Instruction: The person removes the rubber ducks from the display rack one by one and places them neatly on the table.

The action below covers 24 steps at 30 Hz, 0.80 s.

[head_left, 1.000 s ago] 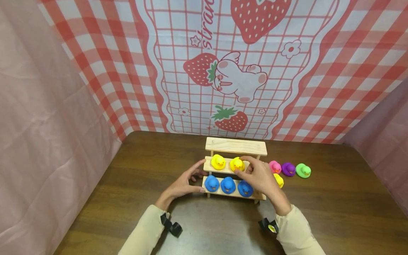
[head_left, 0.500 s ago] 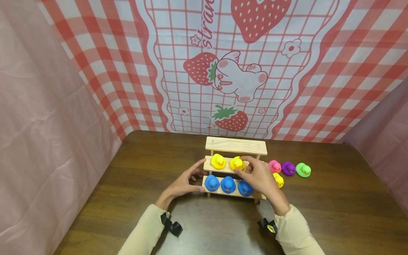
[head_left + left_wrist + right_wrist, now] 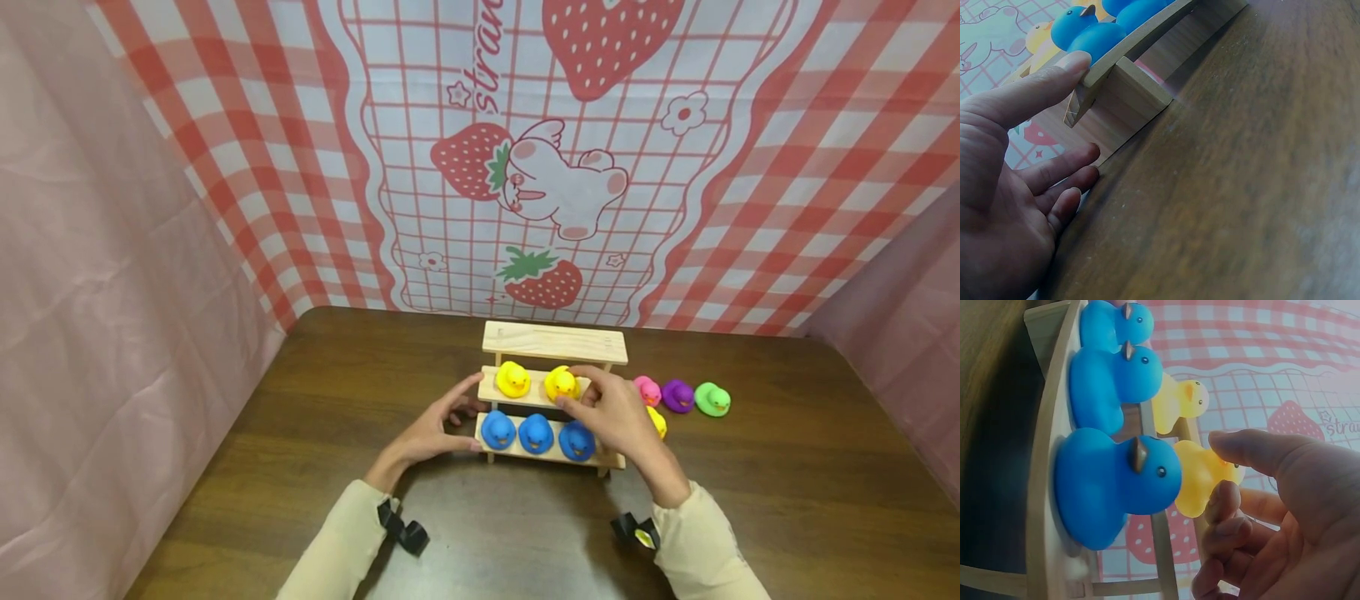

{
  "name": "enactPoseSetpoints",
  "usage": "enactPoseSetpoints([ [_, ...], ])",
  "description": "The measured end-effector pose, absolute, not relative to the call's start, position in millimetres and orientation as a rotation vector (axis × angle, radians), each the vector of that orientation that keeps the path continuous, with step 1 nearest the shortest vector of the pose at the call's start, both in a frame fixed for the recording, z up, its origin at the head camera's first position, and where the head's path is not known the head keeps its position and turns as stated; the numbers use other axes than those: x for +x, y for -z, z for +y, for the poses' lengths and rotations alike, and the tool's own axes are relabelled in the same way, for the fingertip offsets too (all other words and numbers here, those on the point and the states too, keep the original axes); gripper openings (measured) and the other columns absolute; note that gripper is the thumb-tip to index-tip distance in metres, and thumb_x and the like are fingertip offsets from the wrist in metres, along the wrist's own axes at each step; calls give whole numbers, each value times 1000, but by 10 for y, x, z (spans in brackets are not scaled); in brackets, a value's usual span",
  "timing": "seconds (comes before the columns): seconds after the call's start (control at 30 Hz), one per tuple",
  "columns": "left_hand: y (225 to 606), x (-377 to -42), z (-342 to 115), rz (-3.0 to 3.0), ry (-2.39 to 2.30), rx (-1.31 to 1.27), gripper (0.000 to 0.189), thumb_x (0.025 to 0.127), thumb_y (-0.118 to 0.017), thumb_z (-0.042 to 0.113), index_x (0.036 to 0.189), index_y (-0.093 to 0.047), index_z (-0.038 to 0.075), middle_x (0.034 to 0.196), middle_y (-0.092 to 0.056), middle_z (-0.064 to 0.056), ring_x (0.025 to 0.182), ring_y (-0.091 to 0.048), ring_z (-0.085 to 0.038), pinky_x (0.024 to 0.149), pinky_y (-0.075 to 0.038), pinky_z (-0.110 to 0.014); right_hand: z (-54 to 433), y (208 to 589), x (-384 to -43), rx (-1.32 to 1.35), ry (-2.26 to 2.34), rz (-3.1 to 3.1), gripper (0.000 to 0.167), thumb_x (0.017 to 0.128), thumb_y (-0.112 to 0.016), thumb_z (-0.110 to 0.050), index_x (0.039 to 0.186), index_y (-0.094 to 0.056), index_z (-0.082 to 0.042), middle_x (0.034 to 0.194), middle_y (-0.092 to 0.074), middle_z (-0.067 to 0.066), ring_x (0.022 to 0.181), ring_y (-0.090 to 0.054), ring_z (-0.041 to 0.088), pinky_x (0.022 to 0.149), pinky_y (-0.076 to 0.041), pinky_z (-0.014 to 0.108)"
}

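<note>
- Yellow, round-bodied toy duck (image 3: pixel 561 384): upright at the middle board (image 3: pixel 537 390) of a pale wooden three-tier stand (image 3: pixel 553 342), bill toward the near side.
- Right hand (image 3: pixel 617 414), the nearer one: thumb and index finger pinch this duck from its right; duck lies left of the palm.
- Left hand (image 3: pixel 431 431): thumb and fingers spread wide, thumb touching the stand's left end, beside three blue toy ducks (image 3: pixel 536 434).
- Second yellow toy duck (image 3: pixel 513 380): same board, further left, gap between.

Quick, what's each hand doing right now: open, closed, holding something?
Left hand: open, thumb touching the wooden rack.
Right hand: closed, pinching a yellow duck.
</note>
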<state>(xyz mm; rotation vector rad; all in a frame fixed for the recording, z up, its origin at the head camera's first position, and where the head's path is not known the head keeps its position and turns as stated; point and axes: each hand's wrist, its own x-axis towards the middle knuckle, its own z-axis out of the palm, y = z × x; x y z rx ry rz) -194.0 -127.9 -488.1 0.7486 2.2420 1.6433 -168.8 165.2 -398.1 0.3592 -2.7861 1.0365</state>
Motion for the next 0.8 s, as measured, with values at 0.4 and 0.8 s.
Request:
enactPoseSetpoints([
  [0.4, 4890, -1938, -1277, 2241, -1646, 762, 98, 80, -82, 16, 160, -25, 25, 134, -63, -18, 116, -55, -29, 94, -41, -37, 1765, 3853, -1626, 372, -1115, -2788, 45, 85, -79, -18, 125, -66, 0, 62, -60, 2, 53, -49, 6, 50, -40, 22],
  [0.8, 4909, -1947, -1276, 2252, -1634, 763, 98, 81, -82, 17, 160, -24, 26, 136, -63, -18, 119, -55, -30, 94, -41, -39, 1959, 3788, -1580, 375, -1023, -2743, 43, 84, -79, -16, 123, -68, -1, 62, -61, 0, 53, -47, 2, 50, -39, 22],
])
